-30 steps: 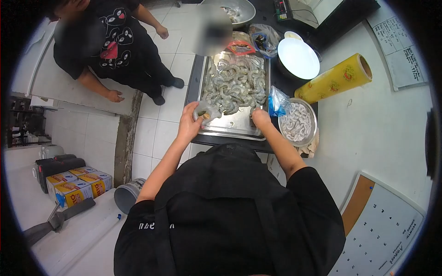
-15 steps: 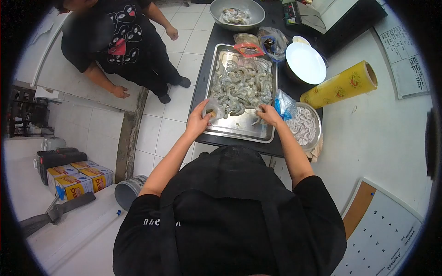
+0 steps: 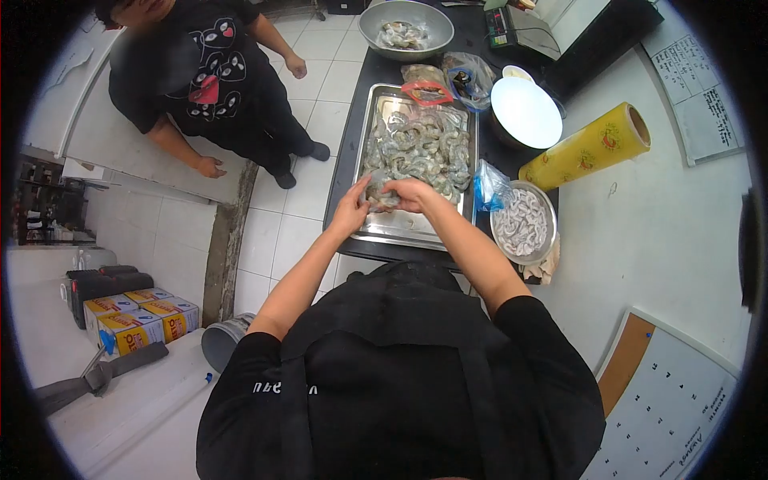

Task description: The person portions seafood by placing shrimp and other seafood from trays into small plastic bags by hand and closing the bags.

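My left hand is closed around a small clear plastic bag with shrimp inside, above the near left part of a metal tray. My right hand has its fingers curled at the bag's opening, touching it. What those fingers hold is hidden. Raw grey shrimp lie in a heap over the tray's middle and far part, just beyond both hands. Some liquid shines on the bare metal near me.
Right of the tray are a blue-and-clear plastic bag, a bowl of peeled shrimp, a white plate and a yellow film roll. Filled bags, a large bowl and a scale stand behind. A person stands left.
My right hand has moved left from the shrimp at the tray's right side to the plastic bag in my left hand. The left hand has stayed nearly in place.
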The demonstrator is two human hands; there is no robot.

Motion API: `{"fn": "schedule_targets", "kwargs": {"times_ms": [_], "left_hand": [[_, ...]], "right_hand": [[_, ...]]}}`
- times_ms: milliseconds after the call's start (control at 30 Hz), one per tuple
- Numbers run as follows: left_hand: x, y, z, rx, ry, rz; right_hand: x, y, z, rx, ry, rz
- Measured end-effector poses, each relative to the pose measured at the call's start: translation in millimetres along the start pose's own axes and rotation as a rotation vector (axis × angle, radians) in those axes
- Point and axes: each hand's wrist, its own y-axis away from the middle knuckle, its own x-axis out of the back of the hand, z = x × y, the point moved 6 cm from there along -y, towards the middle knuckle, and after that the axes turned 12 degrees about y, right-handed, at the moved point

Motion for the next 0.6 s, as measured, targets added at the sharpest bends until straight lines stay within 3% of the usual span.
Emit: {"fn": "schedule_targets", "kwargs": {"times_ms": [33, 200, 300, 367, 400, 467, 500, 533, 600], "left_hand": [[1.4, 0.2, -0.5, -0.008, 0.012, 0.004], [11.7, -0.3, -19.4, -0.092, -0.134, 0.128], [19.5, 4.4, -13.6, -0.078, -0.126, 0.209], [24.1, 6.6, -6.9, -0.04, -0.073, 0.242], [26.9, 6.3, -6.6, -0.002, -0.06, 0.242], [30.4, 6.7, -3.7, 0.031, -0.053, 0.249], [30.2, 6.6, -1.4, 0.016, -0.07, 0.241], [30.3, 5.3, -2.6, 0.002, -0.086, 0.232], [30.2, 2.0, -12.5, -0.083, -0.122, 0.239]], "right_hand": [[1.8, -12.0, 3.4, -0.005, -0.052, 0.088], [-9.0, -29.9, 2.1, 0.043, -0.028, 0.099], [5.2, -30.2, 3.6, 0.029, 0.145, 0.128], [0.9, -4.5, -9.7, 0.063, 0.465, 0.151], [1.1, -3.3, -11.6, 0.065, 0.472, 0.144], [7.0, 9.8, -42.8, 0.38, 1.294, 0.554], [15.1, 0.6, -38.3, 0.651, 1.371, 0.741], [11.9, -0.6, -38.9, 0.66, 1.371, 0.741], [7.1, -15.4, -23.9, 0.465, 1.203, 0.461]]}}
